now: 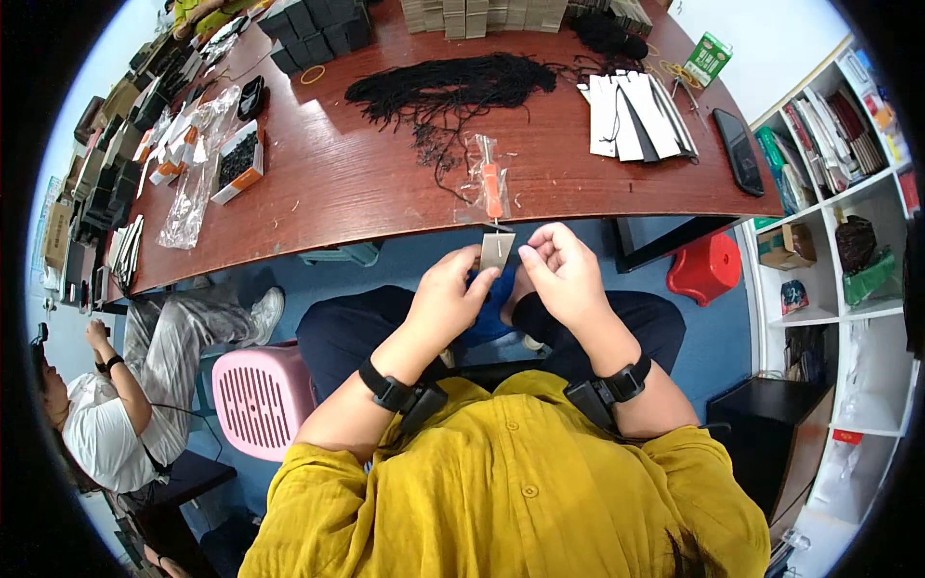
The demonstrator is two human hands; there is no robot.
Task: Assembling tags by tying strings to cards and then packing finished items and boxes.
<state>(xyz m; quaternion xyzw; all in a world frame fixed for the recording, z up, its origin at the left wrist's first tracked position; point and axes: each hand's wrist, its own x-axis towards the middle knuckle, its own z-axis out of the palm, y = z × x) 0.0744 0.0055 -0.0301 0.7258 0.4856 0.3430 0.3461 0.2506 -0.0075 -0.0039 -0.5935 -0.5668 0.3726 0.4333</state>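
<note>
My left hand grips a small flat beige-grey rectangular piece at the table's front edge. Just right of it is my right hand, fingers curled, thumb near the index finger; whatever they may hold is too small to make out. An orange-handled tool with a thin shaft lies in clear plastic, pointing toward the piece, whose top is near a short dark strip. Behind the tool is a tangled heap of black cords; white tags lie to its right.
The wooden table also bears dark boxes, a tray of black bits and a black phone. A co-worker sits at left by a pink stool. A red stool and white shelves stand right.
</note>
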